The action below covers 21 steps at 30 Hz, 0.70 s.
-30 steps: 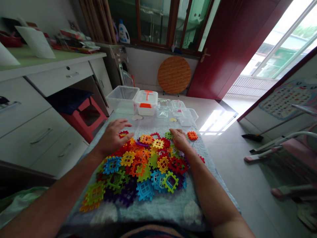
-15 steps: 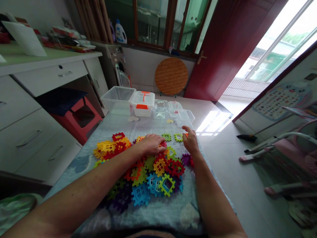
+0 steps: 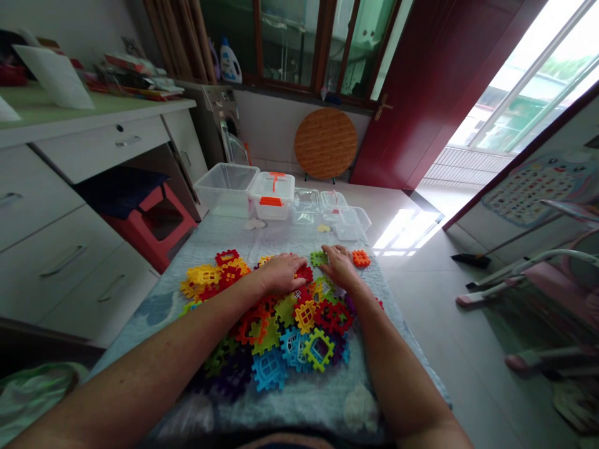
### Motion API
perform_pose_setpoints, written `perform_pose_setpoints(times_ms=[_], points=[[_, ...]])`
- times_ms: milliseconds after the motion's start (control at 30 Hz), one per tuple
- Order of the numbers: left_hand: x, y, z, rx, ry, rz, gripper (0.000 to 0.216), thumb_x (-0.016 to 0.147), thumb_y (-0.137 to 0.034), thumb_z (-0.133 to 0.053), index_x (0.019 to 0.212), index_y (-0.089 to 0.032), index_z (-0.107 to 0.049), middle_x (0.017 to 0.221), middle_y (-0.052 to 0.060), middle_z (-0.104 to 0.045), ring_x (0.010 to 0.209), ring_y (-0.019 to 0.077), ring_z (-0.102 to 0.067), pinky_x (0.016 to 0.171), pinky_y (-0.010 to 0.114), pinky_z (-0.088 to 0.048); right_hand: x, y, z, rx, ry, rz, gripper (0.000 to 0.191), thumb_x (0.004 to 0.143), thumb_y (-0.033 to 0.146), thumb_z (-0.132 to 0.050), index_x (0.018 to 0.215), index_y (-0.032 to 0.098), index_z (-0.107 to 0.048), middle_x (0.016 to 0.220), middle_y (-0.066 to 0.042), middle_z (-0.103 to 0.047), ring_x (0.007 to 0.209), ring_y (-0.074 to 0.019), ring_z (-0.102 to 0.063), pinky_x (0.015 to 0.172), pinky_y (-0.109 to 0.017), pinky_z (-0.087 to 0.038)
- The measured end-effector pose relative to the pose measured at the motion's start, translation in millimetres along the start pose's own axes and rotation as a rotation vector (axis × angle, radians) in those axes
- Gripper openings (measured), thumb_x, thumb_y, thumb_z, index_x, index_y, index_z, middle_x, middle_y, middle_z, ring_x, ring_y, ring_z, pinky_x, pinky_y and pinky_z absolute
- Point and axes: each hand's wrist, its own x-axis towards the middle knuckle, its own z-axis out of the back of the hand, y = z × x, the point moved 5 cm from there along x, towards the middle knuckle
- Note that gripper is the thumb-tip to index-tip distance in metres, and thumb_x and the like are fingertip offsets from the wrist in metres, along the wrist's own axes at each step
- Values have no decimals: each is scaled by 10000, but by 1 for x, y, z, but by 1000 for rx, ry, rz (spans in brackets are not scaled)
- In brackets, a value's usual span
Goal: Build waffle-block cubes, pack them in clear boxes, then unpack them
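Observation:
A heap of colourful plastic interlocking building blocks, notched squares with several having window grids, lies on the cloth-covered table. My left hand (image 3: 283,273) rests over the heap's far side, its fingers closed at a red building block (image 3: 306,274). My right hand (image 3: 340,267) is beyond the heap, thumb and forefinger at the edge of a light green building block (image 3: 318,258). The palm side and other fingertips are hidden. An orange building block (image 3: 360,259) lies flat just right of that hand. Nearer me are a lime window block (image 3: 319,350) and a blue one (image 3: 270,369).
Along the table's far edge stand a clear open bin (image 3: 224,187), a lidded box with orange clips (image 3: 272,202) and smaller clear containers (image 3: 353,223). A red stool (image 3: 161,218) stands left of the table, a pink chair (image 3: 556,277) to the right.
My right hand has moved left from the orange block, leaving it uncovered, to the light green block. One green block is now covered by that hand. More of the red block shows at my left hand.

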Motion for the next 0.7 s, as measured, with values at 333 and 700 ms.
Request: perform_pose_setpoints(times_ms=[333, 700], points=[[-9, 4, -2, 91, -20, 32, 340, 904, -402, -482, 1116, -180, -627, 1145, 132, -669, 1077, 285, -618, 919, 410, -452, -15, 3, 31, 134, -29, 26, 324, 838, 200, -612, 1160, 167, -605, 1099, -100, -668, 1036, -229, -570, 930, -356, -415], [-84, 60, 36, -135, -352, 132, 443, 893, -518, -448, 1067, -164, -650, 1219, 128, -624, 1157, 264, -561, 1049, 406, -394, -29, 9, 13, 51, 236, 44, 97, 725, 135, -611, 806, 175, -646, 784, -20, -627, 744, -146, -533, 678, -241, -363]])
